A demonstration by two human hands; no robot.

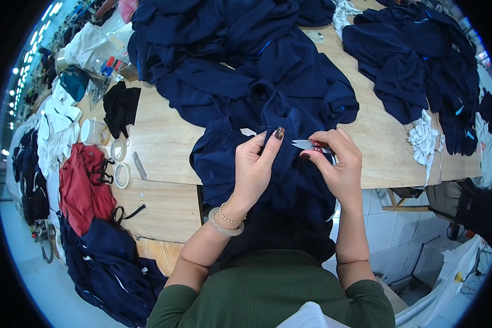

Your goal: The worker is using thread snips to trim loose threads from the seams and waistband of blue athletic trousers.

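A navy garment (298,183) with a gathered elastic waistband lies across the table's front edge and hangs down over my lap. Its waistband is pinched between the thumb and fingers of my left hand (252,164), which wears bracelets at the wrist. Just to the right, my right hand (341,163) is closed round a pair of small thread snips (302,144). The snips have red handles and pointed silver blades, slightly apart, aimed left at the waistband. Any thread between the blades is too small to make out.
A large heap of navy garments (218,44) covers the far middle of the table, with another pile (393,68) at right. White scraps (422,138) sit near the right edge. On the left are a red garment (82,175), tape rolls (122,175) and a flat grey strip (140,165).
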